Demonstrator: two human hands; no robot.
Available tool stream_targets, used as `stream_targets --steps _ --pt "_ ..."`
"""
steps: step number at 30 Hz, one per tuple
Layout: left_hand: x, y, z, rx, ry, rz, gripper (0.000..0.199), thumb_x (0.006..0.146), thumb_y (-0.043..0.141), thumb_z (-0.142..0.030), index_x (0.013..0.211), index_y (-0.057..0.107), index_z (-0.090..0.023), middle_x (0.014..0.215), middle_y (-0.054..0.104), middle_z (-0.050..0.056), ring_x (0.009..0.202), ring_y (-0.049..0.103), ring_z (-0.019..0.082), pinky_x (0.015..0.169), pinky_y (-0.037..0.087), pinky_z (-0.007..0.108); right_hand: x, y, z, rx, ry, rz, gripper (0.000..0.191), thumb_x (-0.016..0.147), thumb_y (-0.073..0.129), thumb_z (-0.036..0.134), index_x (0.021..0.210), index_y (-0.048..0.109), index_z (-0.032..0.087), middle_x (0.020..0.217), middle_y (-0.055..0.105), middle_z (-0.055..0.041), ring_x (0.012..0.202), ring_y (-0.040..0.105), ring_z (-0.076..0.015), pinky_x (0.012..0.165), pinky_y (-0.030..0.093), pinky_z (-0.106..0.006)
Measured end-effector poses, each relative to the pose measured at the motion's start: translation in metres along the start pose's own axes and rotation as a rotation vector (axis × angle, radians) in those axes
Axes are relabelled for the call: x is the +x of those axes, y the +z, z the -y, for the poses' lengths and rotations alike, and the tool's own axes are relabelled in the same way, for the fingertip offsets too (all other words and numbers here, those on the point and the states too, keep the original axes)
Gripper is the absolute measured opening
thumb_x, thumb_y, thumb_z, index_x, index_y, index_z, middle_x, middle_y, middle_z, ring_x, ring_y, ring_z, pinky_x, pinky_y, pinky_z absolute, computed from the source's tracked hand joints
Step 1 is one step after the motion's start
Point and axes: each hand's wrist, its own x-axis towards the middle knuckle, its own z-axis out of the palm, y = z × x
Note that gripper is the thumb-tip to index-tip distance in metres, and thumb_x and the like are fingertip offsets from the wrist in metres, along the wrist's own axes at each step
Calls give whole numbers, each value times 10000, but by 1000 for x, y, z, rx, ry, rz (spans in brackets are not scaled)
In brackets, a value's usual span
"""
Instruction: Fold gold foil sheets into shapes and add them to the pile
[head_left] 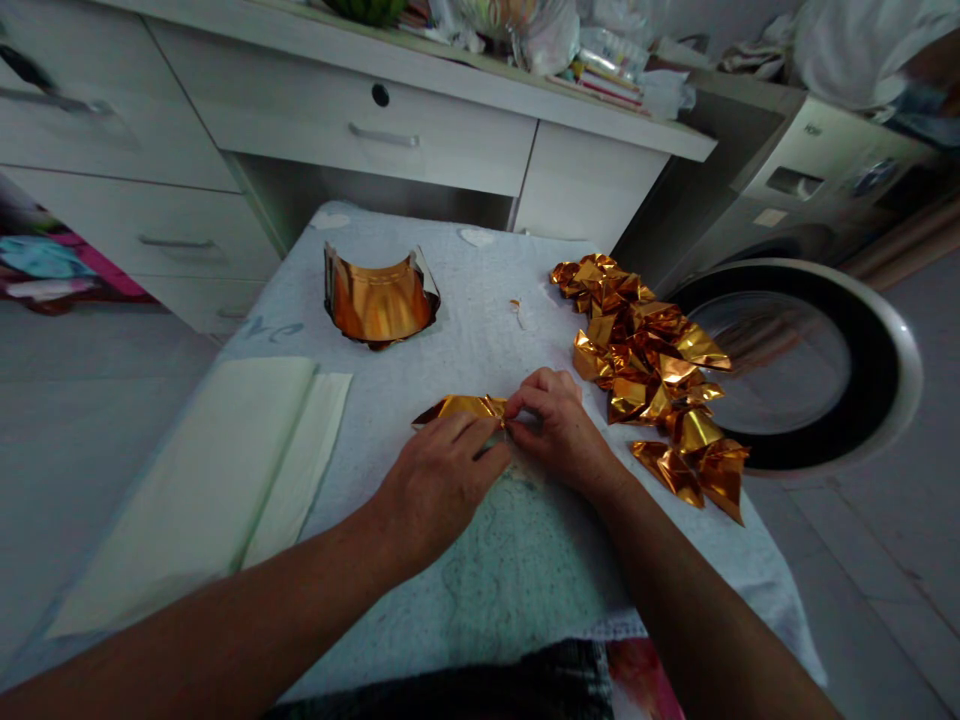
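A folded piece of gold foil (466, 406) lies on the cloth-covered table, pinched in at its right part. My left hand (442, 480) has its fingers closed on the foil from the near side. The fingertips of my right hand (559, 425) pinch the gathered part of the same foil, close to my left fingertips. To the right, a heap of crumpled gold foil pieces (637, 345) spreads along the table's edge. A curved stack of gold foil sheets (381, 300) stands at the back left. A tiny scrap (516, 303) rests beyond my hands.
Pale folded sheets (202, 470) lie on the table (487, 580) at the left. Behind it stands a white drawer unit (330, 110) with bags and books on top. At the right is a washing machine with its round door (885, 380) open beside the table.
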Motion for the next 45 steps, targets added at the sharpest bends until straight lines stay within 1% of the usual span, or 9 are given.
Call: stream_targets --steps 8,14,20,27,31,33,38,41,45 --pt "1 0 0 1 7 -15 129 917 542 -103 910 658 -160 1027 686 100 927 609 244 776 572 411 2 1 0 -20 -15 26 112 811 624 95 781 644 201 910 572 -43 940 466 -219 858 336 -382" --pt "0 -1 0 1 7 -11 131 912 550 -100 889 660 -166 1017 680 89 921 598 243 761 565 402 4 2 0 -28 -1 36 84 849 598 124 813 625 195 918 563 -51 938 464 -224 864 332 -389" --pt "0 -1 -1 2 2 1 157 924 524 -102 899 663 -170 985 669 87 913 588 240 758 560 400 7 4 -1 -18 54 11 61 850 618 150 819 627 203 918 551 -51 940 457 -232 883 340 -399" --pt "0 -1 -1 1 0 23 122 915 549 -108 882 652 -166 1014 679 95 925 603 252 766 571 417 10 2 -1 -2 108 20 68 851 580 158 816 614 205 919 552 -55 951 466 -240 904 342 -412" --pt "0 0 0 -3 2 -9 144 925 527 -101 887 651 -162 1006 675 90 950 605 241 782 573 407 7 0 0 7 101 24 179 761 563 100 896 606 208 948 549 -52 968 460 -242 893 349 -404" --pt "0 0 0 -10 3 -19 142 926 527 -100 896 652 -161 1002 675 88 953 606 231 793 573 402 6 -1 1 -1 96 36 214 719 589 113 911 605 208 964 549 -51 977 455 -245 899 349 -407" --pt "1 -1 0 -31 -7 -31 125 921 546 -108 892 652 -167 1062 676 97 978 612 240 812 578 417 4 3 2 -38 98 11 86 754 664 212 835 635 210 945 568 -53 967 460 -248 902 337 -416" --pt "0 -1 0 -29 -10 -18 114 913 559 -103 902 657 -160 1086 675 114 983 617 256 812 581 435 5 6 1 -39 91 -21 36 767 663 188 795 649 207 904 575 -46 943 470 -237 889 334 -407" --pt "0 -1 0 -28 -12 14 106 906 572 -101 905 659 -160 1081 678 119 977 621 259 815 582 443 6 6 0 -39 92 -33 48 783 657 159 768 661 205 881 581 -41 921 479 -228 856 330 -395"
